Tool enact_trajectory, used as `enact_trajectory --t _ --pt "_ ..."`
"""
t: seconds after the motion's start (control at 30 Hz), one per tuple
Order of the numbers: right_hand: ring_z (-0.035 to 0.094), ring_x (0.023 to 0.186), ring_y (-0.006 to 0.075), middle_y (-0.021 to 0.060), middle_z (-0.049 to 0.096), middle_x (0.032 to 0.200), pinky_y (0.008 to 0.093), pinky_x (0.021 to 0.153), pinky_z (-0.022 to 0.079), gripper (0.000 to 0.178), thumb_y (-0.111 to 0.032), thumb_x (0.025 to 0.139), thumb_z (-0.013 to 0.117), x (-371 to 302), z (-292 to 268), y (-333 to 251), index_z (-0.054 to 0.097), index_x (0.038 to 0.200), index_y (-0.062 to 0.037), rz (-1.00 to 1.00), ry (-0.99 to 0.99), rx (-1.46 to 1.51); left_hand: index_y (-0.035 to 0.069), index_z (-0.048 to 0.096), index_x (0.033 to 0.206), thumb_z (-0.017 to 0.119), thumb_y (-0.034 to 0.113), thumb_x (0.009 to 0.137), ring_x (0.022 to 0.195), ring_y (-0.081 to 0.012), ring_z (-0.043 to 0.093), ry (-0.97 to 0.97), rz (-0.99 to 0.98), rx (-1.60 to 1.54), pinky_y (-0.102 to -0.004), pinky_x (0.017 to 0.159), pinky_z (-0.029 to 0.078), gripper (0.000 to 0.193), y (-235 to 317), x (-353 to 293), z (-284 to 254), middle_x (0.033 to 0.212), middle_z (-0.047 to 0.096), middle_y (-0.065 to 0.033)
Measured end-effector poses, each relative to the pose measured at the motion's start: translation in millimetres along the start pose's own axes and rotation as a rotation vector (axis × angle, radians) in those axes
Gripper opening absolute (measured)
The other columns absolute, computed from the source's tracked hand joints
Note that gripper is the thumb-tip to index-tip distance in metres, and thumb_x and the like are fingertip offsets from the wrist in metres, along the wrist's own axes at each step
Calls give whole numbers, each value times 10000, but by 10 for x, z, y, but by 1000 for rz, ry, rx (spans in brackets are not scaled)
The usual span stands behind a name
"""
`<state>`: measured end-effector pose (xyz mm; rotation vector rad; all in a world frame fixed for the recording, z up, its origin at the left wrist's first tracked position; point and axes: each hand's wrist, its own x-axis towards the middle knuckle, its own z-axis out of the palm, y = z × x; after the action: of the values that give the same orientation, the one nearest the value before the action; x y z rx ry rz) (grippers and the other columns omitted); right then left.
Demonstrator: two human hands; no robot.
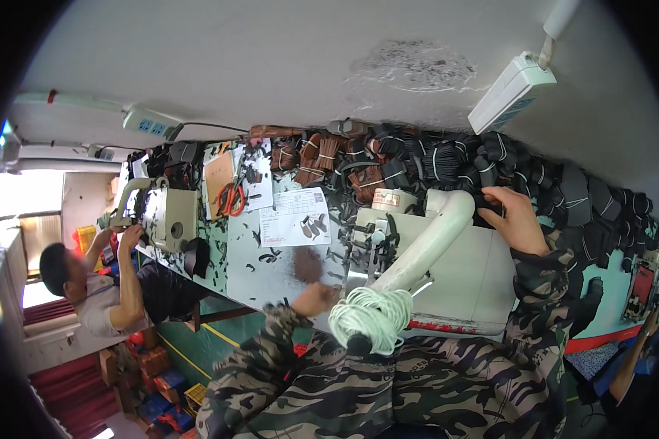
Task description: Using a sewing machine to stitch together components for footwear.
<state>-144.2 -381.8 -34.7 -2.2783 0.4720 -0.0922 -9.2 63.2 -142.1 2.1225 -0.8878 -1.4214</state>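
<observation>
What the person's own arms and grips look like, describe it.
Left sleeve and right sleeve: long, loose camouflage cloth patched in tan, brown, green and black. Left grip, blurred, and right grip: no glove or ring shows on either.

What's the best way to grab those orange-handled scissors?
I'd pinch the scissors by their orange handle loops, coming down from the near side. The scissors lie on the worktop with those open loops uncovered, offering rims for fingers. The blades are hard to make out, so keep clear of them.
</observation>
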Motion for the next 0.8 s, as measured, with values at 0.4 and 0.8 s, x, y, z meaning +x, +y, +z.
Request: enact_trajectory --t 0.4,0.8 --pt "588 766 118 90 643 856 238 678 457 291 -53 769 628 -1500 175 -490 579 1046 19 429 274 152 39 586 890 630 258 750 753 -385 613 648 -77 538 -459 661 495 264 766 1779 -1253 800 629 -198" --pt "594 939 160 116 632 1010 287 818 462 343 -112 856 564 -1527 1638 -1889 494 1161 28 404 -228 690 18 497 888 687 122 684 615 -262 579 552 282 -200 -319 566 453 298 1048 343 -1089 657 553 -126"
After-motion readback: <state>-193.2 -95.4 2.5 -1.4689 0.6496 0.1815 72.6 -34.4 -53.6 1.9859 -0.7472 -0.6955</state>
